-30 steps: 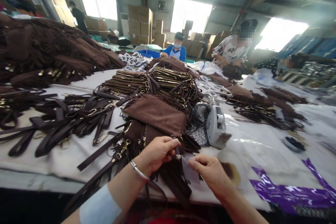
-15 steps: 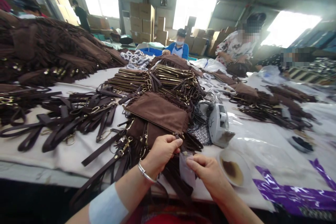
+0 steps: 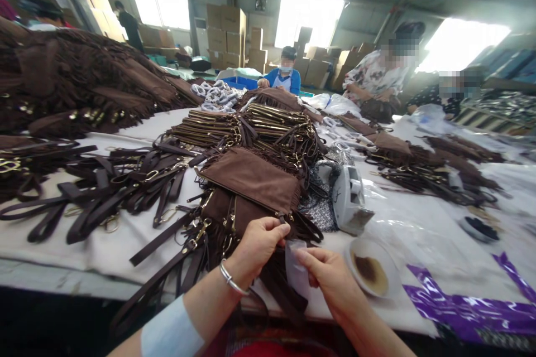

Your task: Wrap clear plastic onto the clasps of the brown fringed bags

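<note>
A brown fringed suede pouch point(image 3: 251, 178) with a gold zip lies in front of me on others like it. At its near right corner, my left hand point(image 3: 263, 240) is closed, thumb and finger pinching a short dark brown strap point(image 3: 283, 220). The fingertips partly hide the strap. My right hand point(image 3: 324, 268), just to the right, pinches a small translucent white plastic sleeve point(image 3: 296, 270) by its upper right side. The sleeve hangs over dark fringe, its top close to my left fingertips. Whether it touches the strap I cannot tell.
Dark wrist straps point(image 3: 125, 184) with gold clasps spread left. Zipped pouches point(image 3: 247, 122) are stacked behind. A white device point(image 3: 349, 201) and a round tub point(image 3: 393, 279) with brown contents stand right, beside purple tape point(image 3: 464, 309). Co-workers point(image 3: 285, 75) are across the table.
The sleeve's top has shifted slightly and the small metallic bit at its upper edge no longer shows. My right hand has moved a little left; my left hand stays nearly in place.
</note>
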`<state>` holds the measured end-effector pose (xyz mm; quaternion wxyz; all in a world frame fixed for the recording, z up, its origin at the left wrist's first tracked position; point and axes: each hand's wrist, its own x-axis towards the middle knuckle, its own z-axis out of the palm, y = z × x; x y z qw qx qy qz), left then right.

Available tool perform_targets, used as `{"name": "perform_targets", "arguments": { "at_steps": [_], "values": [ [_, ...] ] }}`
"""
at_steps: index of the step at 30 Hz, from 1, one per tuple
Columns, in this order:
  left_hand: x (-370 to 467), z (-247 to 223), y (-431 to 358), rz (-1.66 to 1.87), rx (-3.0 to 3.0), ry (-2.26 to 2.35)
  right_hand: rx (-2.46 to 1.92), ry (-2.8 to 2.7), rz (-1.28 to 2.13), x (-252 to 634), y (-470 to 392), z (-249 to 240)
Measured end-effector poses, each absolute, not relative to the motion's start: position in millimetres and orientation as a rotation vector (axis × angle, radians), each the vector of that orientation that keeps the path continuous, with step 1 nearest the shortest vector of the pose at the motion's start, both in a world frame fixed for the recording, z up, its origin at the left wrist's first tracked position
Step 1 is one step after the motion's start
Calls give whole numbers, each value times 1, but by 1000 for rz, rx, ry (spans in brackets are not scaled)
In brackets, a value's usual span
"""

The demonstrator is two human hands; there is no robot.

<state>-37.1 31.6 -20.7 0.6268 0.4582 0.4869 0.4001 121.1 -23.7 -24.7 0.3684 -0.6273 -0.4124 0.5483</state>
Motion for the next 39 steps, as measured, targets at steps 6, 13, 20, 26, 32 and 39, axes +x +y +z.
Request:
{"name": "perform_targets", "arguments": {
  "at_steps": [6,13,20,26,32,39],
  "values": [
    [-42,-10,28,888,1142,1118,-1431,-874,1511,104,-1,-28],
    [-59,-10,16,707,1019,1242,-1345,-742,1573,88,22,-28],
    [-52,-12,22,912,1100,1372,-1403,-791,1628,89,25,-32],
    [-47,-25,31,975,1283,1431,-1430,-863,1590,91,28,-26],
    [-33,-26,38,917,1085,1446,-1455,-1089,1426,89,26,-28],
    [-25,-17,35,916,903,1345,-1315,-1959,466,118,33,-18]
  ]
}}
